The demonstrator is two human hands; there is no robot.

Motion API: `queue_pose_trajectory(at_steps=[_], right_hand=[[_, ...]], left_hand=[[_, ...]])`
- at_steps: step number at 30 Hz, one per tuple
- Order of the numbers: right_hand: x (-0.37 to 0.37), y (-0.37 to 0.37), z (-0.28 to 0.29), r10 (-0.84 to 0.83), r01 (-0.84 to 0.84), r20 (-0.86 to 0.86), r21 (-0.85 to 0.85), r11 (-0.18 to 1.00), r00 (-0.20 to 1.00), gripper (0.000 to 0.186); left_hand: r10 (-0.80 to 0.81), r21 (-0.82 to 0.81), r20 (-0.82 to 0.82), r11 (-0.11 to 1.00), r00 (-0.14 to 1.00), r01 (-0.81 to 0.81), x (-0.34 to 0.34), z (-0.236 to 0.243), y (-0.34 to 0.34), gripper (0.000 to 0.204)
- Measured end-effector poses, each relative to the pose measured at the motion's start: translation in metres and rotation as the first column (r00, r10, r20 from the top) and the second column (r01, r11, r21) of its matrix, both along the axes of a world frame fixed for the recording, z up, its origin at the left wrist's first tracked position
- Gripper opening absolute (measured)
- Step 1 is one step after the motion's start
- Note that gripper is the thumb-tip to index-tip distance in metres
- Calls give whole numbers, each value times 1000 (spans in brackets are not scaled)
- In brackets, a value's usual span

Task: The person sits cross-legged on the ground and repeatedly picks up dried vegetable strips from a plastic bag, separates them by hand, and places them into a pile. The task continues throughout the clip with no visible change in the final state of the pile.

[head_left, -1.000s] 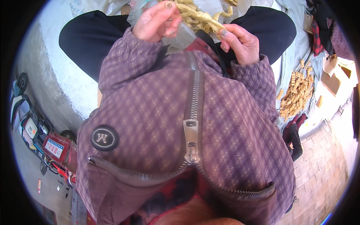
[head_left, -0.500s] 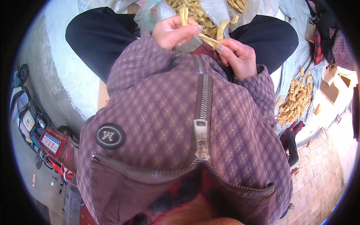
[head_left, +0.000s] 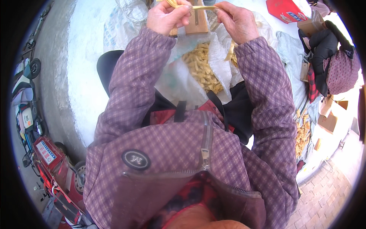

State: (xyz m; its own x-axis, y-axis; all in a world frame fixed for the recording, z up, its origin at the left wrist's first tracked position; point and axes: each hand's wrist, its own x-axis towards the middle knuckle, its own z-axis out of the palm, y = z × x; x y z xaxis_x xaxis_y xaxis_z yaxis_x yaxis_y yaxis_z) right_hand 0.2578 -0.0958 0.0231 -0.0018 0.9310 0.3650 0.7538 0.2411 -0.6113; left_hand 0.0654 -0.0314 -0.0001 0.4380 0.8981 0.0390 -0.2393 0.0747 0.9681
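Note:
A pale yellow flat strip (head_left: 204, 7) is stretched between my two hands at the top edge of the picture. My left hand (head_left: 167, 17) is closed on it, with a folded end showing above the thumb. The fingertips of my right hand (head_left: 238, 23) pinch its other end. Below them, an open whitish plastic bag (head_left: 220, 63) holds a heap of yellow pieces (head_left: 204, 70), which look like short knotted or folded strips. A wooden board (head_left: 197, 23) lies just behind the strip, partly hidden by my left hand. The upper tip of the strip is cut off by the picture's edge.
A red box (head_left: 286, 10) stands at the far right. Dark and patterned clothing (head_left: 341, 74) lies in a pile below it, near open cardboard boxes (head_left: 328, 120). More yellow-brown pieces (head_left: 303, 133) lie on a sheet at my right. Parked vehicles (head_left: 49, 152) line the left side.
Both hands have moved forward, away from my body, and farther apart, still holding the strip. The view has shifted, showing more of the bag, the board and the red box.

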Motion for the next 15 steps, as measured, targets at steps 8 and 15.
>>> queue_pose_trajectory(at_steps=[8,15], right_hand=[[29,21,-79,-99,124,278,-75,989,956,17],[9,-54,-58,-118,-25,-646,-208,978,754,19]], left_hand=[[31,-83,-24,996,999,-33,-1,-46,9,12],[78,449,-591,858,803,248,11,-70,-67,22]])
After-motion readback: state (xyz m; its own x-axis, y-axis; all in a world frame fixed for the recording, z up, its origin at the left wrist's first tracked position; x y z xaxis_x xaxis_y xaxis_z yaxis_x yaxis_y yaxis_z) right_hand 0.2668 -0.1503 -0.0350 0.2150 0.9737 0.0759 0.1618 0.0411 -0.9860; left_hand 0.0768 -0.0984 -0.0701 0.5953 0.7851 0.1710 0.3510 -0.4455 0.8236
